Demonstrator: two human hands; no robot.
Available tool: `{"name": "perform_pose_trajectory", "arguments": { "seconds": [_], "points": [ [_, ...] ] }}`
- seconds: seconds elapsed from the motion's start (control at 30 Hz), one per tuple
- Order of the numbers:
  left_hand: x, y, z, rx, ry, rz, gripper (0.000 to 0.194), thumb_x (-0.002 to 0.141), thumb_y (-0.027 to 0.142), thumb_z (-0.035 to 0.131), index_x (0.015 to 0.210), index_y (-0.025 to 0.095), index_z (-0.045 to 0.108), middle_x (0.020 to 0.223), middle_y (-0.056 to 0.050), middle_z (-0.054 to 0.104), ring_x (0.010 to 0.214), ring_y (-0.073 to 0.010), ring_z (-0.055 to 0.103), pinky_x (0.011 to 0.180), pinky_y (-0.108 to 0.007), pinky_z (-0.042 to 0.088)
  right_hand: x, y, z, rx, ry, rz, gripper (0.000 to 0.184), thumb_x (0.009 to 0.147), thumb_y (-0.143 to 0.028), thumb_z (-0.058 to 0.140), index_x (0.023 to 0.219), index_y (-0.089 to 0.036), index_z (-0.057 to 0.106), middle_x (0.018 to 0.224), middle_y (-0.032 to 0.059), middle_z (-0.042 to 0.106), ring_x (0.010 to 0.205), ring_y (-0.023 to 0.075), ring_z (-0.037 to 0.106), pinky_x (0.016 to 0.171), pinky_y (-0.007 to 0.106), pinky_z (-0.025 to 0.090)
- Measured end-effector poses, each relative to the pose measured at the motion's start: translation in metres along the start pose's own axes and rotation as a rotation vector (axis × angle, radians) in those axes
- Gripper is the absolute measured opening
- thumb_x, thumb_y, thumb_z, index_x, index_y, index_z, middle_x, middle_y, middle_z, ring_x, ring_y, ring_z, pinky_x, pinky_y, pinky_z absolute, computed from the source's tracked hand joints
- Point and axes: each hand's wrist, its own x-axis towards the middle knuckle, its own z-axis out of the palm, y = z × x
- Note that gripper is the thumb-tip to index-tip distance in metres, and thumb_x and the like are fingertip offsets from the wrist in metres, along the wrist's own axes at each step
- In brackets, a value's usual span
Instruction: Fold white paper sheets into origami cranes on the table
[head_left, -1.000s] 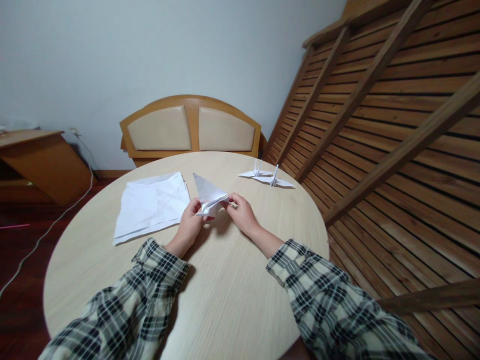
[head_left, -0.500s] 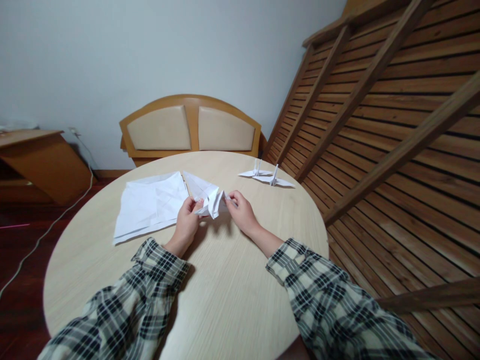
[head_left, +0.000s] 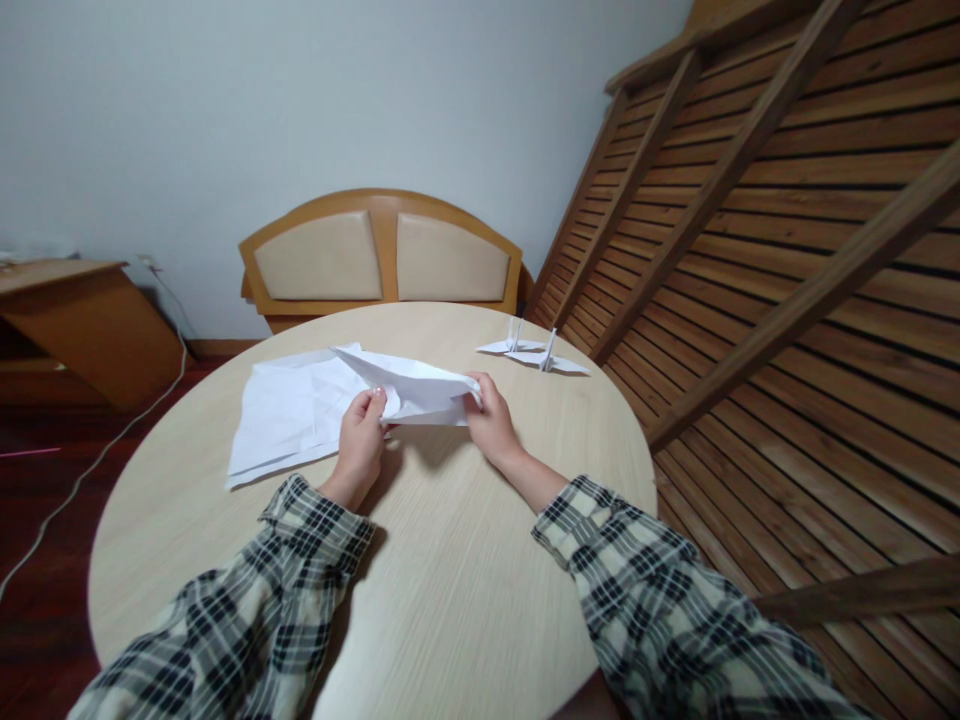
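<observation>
A partly folded sheet of white paper [head_left: 427,390] is held above the table between my two hands. My left hand [head_left: 361,440] pinches its lower left part, thumb on top. At the right end, my right hand [head_left: 491,420] grips the paper, with some of its fingers hidden behind it. The sheet is spread wide, its upper flap rising to a point at the left. Left of my hands lies a stack of white paper sheets [head_left: 292,415], creased on top. Two white paper cranes [head_left: 512,345] [head_left: 547,358] stand at the table's far right.
The round pale wooden table [head_left: 450,580] lies under my forearms. Behind it is a headboard with cream panels [head_left: 382,250]. A slatted wooden frame [head_left: 750,250] leans along the right. A desk [head_left: 82,330] and a white cable [head_left: 97,460] are at the left.
The folded paper has been opened out from a compact, narrow-flapped shape into a wider piece. My right hand has moved slightly right, my left hand slightly left; both keep hold of it.
</observation>
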Motion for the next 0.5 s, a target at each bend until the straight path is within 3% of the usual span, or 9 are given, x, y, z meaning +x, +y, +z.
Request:
{"name": "perform_pose_trajectory", "arguments": {
  "seconds": [0.13, 0.3, 0.5],
  "points": [
    [0.0006, 0.0010, 0.0012, -0.080, 0.002, -0.059, 0.017, 0.083, 0.035, 0.060, 0.078, 0.018, 0.057, 0.078, -0.002, 0.056, 0.065, -0.0116, 0.051, 0.057, -0.022, 0.045, 0.0033, 0.0018, 0.0028, 0.003, 0.030, 0.039, 0.013, 0.092, -0.030, 0.050, 0.103, -0.025, 0.052, 0.098, 0.0051, 0.067, 0.089, 0.0198, 0.062, 0.079, 0.036, 0.051],
    [0.0006, 0.0009, 0.0002, -0.048, -0.002, -0.033, 0.019, 0.083, 0.035, 0.059, 0.074, 0.019, 0.056, 0.069, -0.001, 0.051, 0.056, -0.0101, 0.044, 0.047, -0.021, 0.037, 0.0015, -0.0039, 0.0010, -0.039, -0.031, 0.015, 0.018, 0.092, -0.037, 0.052, 0.107, -0.025, 0.053, 0.107, 0.0080, 0.064, 0.098, 0.0219, 0.060, 0.087, 0.040, 0.050],
    [0.0024, -0.0031, -0.0039, -0.023, 0.027, -0.024, 0.021, 0.082, 0.037, 0.060, 0.072, 0.020, 0.054, 0.061, 0.001, 0.046, 0.048, -0.0089, 0.038, 0.043, -0.023, 0.026, -0.0027, 0.0036, 0.0050, -0.079, -0.105, 0.027, 0.045, 0.082, -0.030, 0.065, 0.124, -0.026, 0.050, 0.123, 0.0120, 0.053, 0.103, 0.0230, 0.058, 0.091, 0.045, 0.050]
  ]
}}
